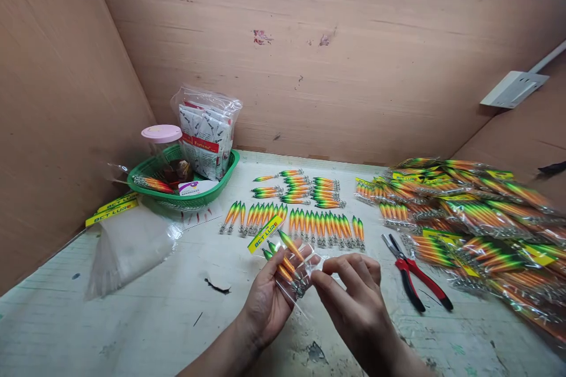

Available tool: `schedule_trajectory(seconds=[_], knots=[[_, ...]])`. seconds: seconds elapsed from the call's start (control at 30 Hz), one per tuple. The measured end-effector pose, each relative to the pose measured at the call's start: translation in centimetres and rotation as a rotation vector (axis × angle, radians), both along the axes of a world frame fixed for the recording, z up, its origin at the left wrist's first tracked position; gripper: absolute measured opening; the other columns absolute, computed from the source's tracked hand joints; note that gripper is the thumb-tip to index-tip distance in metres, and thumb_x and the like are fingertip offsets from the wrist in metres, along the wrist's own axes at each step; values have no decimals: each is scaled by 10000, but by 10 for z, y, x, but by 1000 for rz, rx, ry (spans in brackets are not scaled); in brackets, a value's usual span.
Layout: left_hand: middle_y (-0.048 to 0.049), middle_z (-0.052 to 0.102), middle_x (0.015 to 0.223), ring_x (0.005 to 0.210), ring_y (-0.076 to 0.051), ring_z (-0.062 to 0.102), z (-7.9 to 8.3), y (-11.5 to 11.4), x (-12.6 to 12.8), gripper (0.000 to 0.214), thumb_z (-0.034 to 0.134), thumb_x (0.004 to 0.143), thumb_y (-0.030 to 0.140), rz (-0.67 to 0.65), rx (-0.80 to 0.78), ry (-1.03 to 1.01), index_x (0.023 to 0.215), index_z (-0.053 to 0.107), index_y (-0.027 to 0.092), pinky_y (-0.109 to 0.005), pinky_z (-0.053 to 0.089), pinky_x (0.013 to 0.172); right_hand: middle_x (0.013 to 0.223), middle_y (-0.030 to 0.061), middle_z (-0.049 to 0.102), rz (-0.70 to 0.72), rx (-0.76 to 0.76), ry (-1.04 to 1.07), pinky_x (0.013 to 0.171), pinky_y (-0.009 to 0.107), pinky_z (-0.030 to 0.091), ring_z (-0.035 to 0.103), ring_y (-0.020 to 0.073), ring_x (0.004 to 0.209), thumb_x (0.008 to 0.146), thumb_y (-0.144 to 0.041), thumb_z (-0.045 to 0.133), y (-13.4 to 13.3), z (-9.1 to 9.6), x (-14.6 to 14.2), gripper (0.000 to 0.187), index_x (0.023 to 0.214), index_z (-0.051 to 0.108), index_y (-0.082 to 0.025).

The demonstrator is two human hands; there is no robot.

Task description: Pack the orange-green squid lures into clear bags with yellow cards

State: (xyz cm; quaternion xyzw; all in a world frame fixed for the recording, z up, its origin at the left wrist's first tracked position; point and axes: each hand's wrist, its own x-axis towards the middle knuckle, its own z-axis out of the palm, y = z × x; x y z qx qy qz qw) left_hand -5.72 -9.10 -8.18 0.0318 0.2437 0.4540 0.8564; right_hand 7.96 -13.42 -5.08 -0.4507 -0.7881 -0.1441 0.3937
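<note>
My left hand (pixel 267 300) supports a clear plastic bag (pixel 315 260) with a yellow header printed BCT LURE (pixel 265 234). Several green, yellow and orange squid jigs (pixel 287 270) lie in or on the bag across the palm, hooks towards me. From the right, my right hand (pixel 356 291) pinches the bag's edge near the hooks; its fingertips are partly hidden. Just beyond both hands, a row of squid jigs (pixel 325 227) lies on the table, with stacked groups of more jigs (pixel 292 188) behind it.
Pliers with red and black handles (pixel 413 274) lie right of my hands, beside a heap of packed jigs (pixel 469 212). At left are unfilled header bags (pixel 128 247) and a green basket (pixel 207 197) holding a pink-lidded jar (pixel 161 134) and a bag of packets (pixel 203 135). Wooden panels enclose the table (pixel 168 330).
</note>
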Motion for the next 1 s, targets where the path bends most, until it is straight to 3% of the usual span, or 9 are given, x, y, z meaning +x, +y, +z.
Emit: schedule_trajectory(seconds=[0.1, 0.2, 0.27, 0.3, 0.4, 0.67, 0.83, 1.0], knots=[[-181, 621, 1186, 1059, -290, 610, 3, 0, -1, 447, 472, 896, 283, 3, -14, -1, 1267, 467, 35, -385, 496, 908, 758, 15, 572, 59, -28, 82, 722, 317, 364, 521, 147, 721, 833, -120, 572, 2, 6, 16, 95, 865, 618, -197], [-159, 627, 1187, 1042, -287, 620, 7, -1, -2, 430, 469, 897, 299, 4, -40, 7, 1253, 489, 59, -383, 527, 856, 836, 42, 566, -120, -92, 147, 722, 317, 417, 546, 178, 794, 838, -200, 571, 11, 4, 62, 66, 896, 601, -210], [-150, 634, 1177, 1011, -278, 636, 8, -1, -2, 415, 473, 896, 300, 16, -52, 25, 1240, 506, 71, -372, 542, 821, 838, 54, 578, -258, -239, 110, 696, 331, 436, 556, 196, 775, 849, -289, 531, 22, -5, 100, 101, 868, 595, -212], [-144, 638, 1172, 995, -271, 644, 8, -1, -1, 402, 481, 892, 291, 24, -56, 40, 1231, 517, 77, -363, 547, 810, 819, 53, 584, -278, -351, 71, 660, 327, 444, 558, 192, 733, 851, -312, 499, 28, -11, 118, 134, 845, 592, -215], [-124, 652, 1154, 964, -251, 658, 7, -1, 0, 353, 506, 879, 245, 36, -61, 81, 1196, 551, 96, -342, 553, 800, 771, 48, 601, -269, -501, 16, 581, 310, 465, 566, 179, 640, 796, -309, 491, 45, -32, 152, 145, 812, 602, -216], [-138, 639, 1171, 990, -272, 646, 5, 1, -1, 330, 527, 863, 235, 34, -38, 113, 1152, 578, 85, -369, 547, 826, 789, 47, 605, -272, -585, -18, 636, 306, 493, 593, 186, 718, 753, -265, 494, 63, -66, 152, 101, 804, 559, -206], [-151, 618, 1203, 1002, -271, 642, 2, -1, -1, 361, 550, 847, 229, 22, -29, 108, 1182, 565, 95, -375, 533, 856, 797, 51, 583, -298, -535, -52, 656, 313, 485, 573, 187, 730, 762, -214, 466, 61, -73, 158, 149, 888, 534, -175], [-156, 621, 1195, 1004, -280, 640, 0, -1, -1, 359, 548, 847, 230, 11, -20, 99, 1173, 569, 82, -386, 533, 857, 848, 73, 555, -309, -462, -136, 714, 344, 449, 532, 227, 843, 756, -141, 450, 57, -72, 161, 140, 840, 550, -189]])
